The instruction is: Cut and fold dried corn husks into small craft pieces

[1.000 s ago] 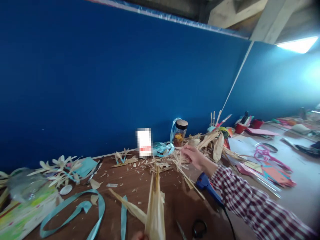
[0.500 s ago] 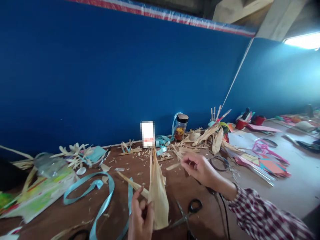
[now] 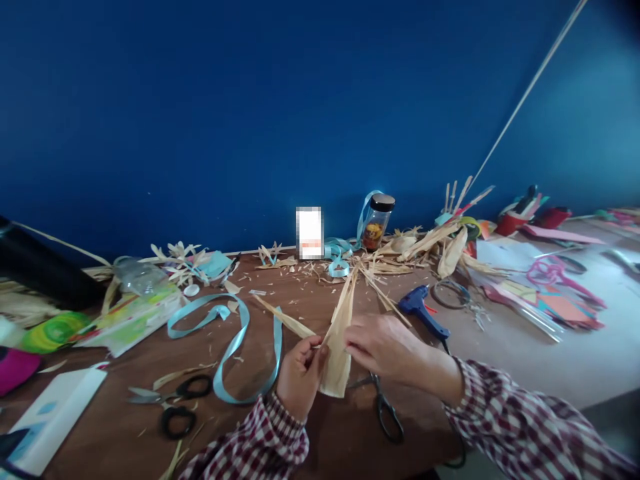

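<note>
A broad, pale dried corn husk (image 3: pixel 337 370) stands between my hands, its tapered top split into narrow strips. My left hand (image 3: pixel 300 377) is closed on the husk's left side, thumb on the front. A narrower husk strip (image 3: pixel 287 321) juts up and leftward from the same hand. At the husk's right edge, my right hand (image 3: pixel 387 347) has its fingers bent in a pinch; the fingertips are partly hidden. Dark-handled scissors (image 3: pixel 387 413) lie on the table just below my right hand. Beyond that wrist rests a blue glue gun (image 3: pixel 423 310).
Light-blue ribbon (image 3: pixel 240 347) curls left of my hands, near a second pair of scissors (image 3: pixel 175 400). A lidded jar (image 3: pixel 379 223) and heaped husks (image 3: pixel 425 247) stand along the blue partition (image 3: pixel 250 120). Pink scissors (image 3: pixel 565 277) and paper lie at the right.
My right hand has come left and down from beside the husk to its right edge. The view has tilted down, showing more tabletop and both sleeves. The left hand keeps its hold.
</note>
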A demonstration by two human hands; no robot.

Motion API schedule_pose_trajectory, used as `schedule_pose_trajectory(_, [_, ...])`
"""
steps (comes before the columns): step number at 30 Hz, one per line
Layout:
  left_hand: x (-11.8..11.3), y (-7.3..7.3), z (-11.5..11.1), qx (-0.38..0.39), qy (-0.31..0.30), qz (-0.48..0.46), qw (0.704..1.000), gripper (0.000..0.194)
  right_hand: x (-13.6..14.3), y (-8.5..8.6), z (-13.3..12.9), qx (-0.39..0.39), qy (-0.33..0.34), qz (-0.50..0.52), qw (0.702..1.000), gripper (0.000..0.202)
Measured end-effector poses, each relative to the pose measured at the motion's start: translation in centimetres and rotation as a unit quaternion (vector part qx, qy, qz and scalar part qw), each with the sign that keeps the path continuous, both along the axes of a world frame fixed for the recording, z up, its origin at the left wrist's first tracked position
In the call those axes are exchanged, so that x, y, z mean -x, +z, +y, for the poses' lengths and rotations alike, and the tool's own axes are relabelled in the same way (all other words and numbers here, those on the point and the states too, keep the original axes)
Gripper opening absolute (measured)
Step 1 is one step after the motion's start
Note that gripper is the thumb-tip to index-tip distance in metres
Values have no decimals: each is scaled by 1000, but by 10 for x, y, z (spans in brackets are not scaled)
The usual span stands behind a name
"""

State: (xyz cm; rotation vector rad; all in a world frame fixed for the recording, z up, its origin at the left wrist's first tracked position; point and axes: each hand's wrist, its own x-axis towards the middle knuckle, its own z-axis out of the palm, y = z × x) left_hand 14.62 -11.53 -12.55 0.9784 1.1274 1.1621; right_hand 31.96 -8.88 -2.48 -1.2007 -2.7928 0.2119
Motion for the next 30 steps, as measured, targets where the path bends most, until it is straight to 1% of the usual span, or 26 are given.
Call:
schedule_pose_trajectory(2, [-1, 0, 0, 5, -6, -17, 1000, 41, 1, -2, 0, -3, -1, -10, 1000, 16])
schedule_pose_trajectory(6, [-1, 6, 0, 17, -20, -22, 999, 42, 5, -3, 1, -1, 4, -23, 1000, 15])
schedule_pose_trajectory(9, [-1, 9, -1, 18, -39, -54, 998, 50, 9, -3, 3, -3, -3, -16, 1000, 16])
schedule_pose_trajectory(11, [-1, 9, -1, 21, -35, -77, 996, 54, 11, -4, 5, 3, -9, -4, 1000, 15])
schedule_pose_trajectory(14, [0, 9, 1, 34, -4, -88, 996, 58, 13, -8, 6, 31, -38, 55, 997, 11])
schedule_pose_trajectory(16, [2, 11, 3, 41, 23, -83, 995, 59, 14, -14, 4, 46, -76, 115, 989, 6])
schedule_pose_trajectory(17, [3, 11, 4, 44, 33, -80, 995, 59, 15, -18, 2, 59, -100, 151, 982, 10])
schedule_pose_trajectory(19, [4, 12, 7, 49, 54, -72, 995, 58, 18, -27, -2, 115, -137, 234, 956, 22])
schedule_pose_trajectory(21, [6, 10, 8, 46, 67, -66, 995, 55, 21, -39, -6, 202, -157, 318, 913, 27])
schedule_pose_trajectory(24, [6, 6, 7, 25, 72, -60, 995, 53, 26, -54, -8, 310, -167, 398, 847, 22])
schedule_pose_trajectory(27, [7, 5, 5, 14, 56, -56, 997, 54, 29, -63, -5, 386, -164, 461, 782, 16])
schedule_pose_trajectory(29, [7, 7, 5, 10, 51, -49, 997, 54, 29, -64, -2, 420, -168, 479, 752, 16])
schedule_pose_trajectory(30, [7, 8, 5, 6, 54, -44, 998, 53, 30, -64, -1, 430, -177, 478, 745, 17])
